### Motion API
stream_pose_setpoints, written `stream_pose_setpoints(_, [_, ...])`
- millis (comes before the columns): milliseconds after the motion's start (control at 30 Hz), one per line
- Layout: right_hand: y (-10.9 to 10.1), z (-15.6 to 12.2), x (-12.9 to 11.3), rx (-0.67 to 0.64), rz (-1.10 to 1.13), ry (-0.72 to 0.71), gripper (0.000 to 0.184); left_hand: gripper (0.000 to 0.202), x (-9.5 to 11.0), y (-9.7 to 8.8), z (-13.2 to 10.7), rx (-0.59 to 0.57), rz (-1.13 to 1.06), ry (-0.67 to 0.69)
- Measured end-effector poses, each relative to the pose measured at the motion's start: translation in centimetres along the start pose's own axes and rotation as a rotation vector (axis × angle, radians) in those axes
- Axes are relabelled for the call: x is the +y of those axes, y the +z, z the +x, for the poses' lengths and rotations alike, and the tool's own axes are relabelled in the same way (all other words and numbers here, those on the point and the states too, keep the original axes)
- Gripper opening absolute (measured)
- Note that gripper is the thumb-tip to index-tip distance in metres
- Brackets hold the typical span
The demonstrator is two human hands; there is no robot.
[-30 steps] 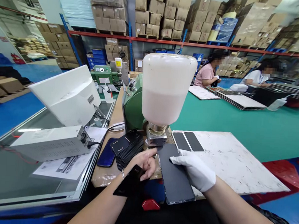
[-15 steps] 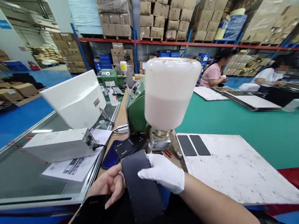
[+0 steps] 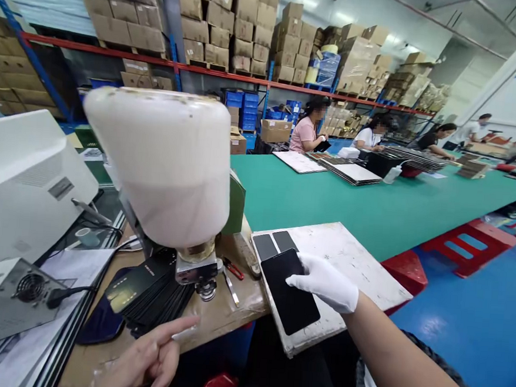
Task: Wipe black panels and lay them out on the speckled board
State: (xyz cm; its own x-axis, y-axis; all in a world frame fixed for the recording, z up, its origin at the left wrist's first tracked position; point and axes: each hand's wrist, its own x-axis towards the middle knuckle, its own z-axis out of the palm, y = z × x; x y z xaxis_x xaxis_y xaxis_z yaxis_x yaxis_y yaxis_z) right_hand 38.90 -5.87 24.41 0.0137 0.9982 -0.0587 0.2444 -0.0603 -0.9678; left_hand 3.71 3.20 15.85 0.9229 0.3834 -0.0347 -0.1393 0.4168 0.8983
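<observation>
My right hand [image 3: 325, 282], in a white glove, grips a black rectangular panel [image 3: 290, 293] by its right side, thumb on top. The panel is over the near left part of a white board [image 3: 346, 253] and overlaps it. Two dark grey panels [image 3: 286, 241] lie side by side on the board just beyond. My bare left hand [image 3: 147, 357] is at the lower left with its index finger stretched out, the other fingers loosely bent and nothing held. Near it is a fanned stack of black panels [image 3: 157, 298] with small light markings.
An upturned white bottle [image 3: 171, 175], part full, stands on a machine with a metal nozzle [image 3: 207, 290] low over the brown bench [image 3: 214, 320]. Red-handled pliers [image 3: 234, 268] lie beside it. A white monitor [image 3: 24, 177] is left; several people sit along the green table [image 3: 328, 201].
The view has turned right. My right hand has carried the black panel from in front of my body to the white board. My left hand has come away from the panel.
</observation>
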Motion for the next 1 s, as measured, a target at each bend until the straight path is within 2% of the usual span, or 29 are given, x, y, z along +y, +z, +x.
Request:
stream_pose_setpoints(267, [0.2,-0.5,0.4,0.046,0.085,0.061,0.037,0.051,-0.8,1.0,1.3,0.027,-0.033,-0.036])
stream_pose_setpoints(400, [0.7,-0.7,0.4,-0.013,0.214,0.092,0.038,0.050,-0.6,1.6,1.6,-0.001,-0.088,-0.059])
stream_pose_setpoints(533, [4.0,-0.8,-0.3,-0.137,0.272,0.079,0.030,0.057,0.3,2.8,2.0,0.012,-0.043,-0.088])
stream_pose_setpoints(667, [8.7,-0.3,-1.1,-0.225,0.383,0.079,0.034,0.065,0.4,3.7,2.6,0.072,-0.065,0.052])
stream_pose_setpoints(800, [11.9,0.5,-1.8,-0.166,0.492,0.147,0.037,0.065,0.9,4.0,3.3,0.068,-0.141,0.127])
stream_pose_setpoints(1000, [13.8,1.3,-3.3,-0.109,0.692,0.209,0.033,0.065,2.2,3.5,3.4,-0.009,-0.292,0.136])
